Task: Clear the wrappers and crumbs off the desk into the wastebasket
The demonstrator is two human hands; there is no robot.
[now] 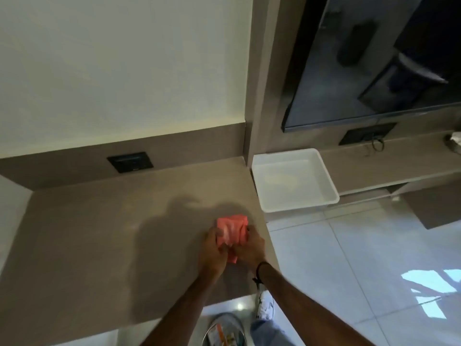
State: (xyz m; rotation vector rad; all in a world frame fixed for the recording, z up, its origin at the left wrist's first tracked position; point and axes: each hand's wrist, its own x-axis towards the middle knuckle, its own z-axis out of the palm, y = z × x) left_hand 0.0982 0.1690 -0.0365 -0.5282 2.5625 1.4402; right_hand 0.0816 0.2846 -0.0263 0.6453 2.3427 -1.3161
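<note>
A folded pink cloth (pixel 232 229) lies on the brown desk (pixel 99 233) near its right edge. My left hand (pixel 214 250) grips the cloth's left side and my right hand (pixel 249 248) grips its right side, both pressed close together over its near end. Below the desk's front edge stands a round wastebasket (pixel 224 330) with a shiny rim, holding colourful wrappers. No loose wrappers or crumbs show on the desk top.
A white plastic tray (pixel 326 181) sits beside the desk's right end, on a lower shelf. Black wall sockets (pixel 130 162) are set in the back panel. A dark screen (pixel 374 71) hangs at the upper right. Glossy tiled floor (pixel 361 270) lies to the right.
</note>
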